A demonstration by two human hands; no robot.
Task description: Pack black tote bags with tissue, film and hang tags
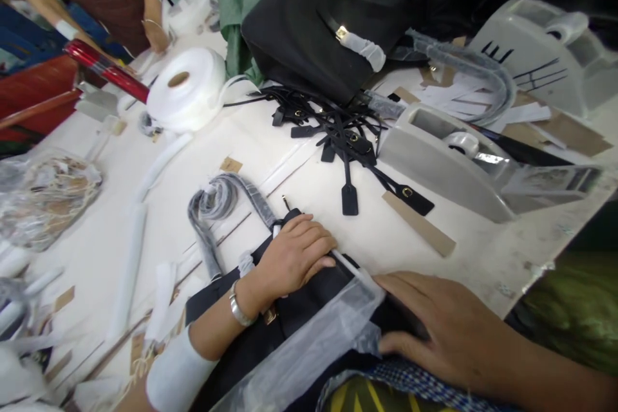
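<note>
- Black bag [321, 293]: lies on the table [212, 148] before the person, beneath both hands; clear film [309, 360] covers its near side.
- Left hand [299, 251]: rests palm-down across the bag — fingers together, lightly bent, clasping nothing visible.
- Right hand [444, 322]: at the film's end, thumb and fingers parted — grip unclear.
- Black straps [355, 141]: piled beyond.
</note>
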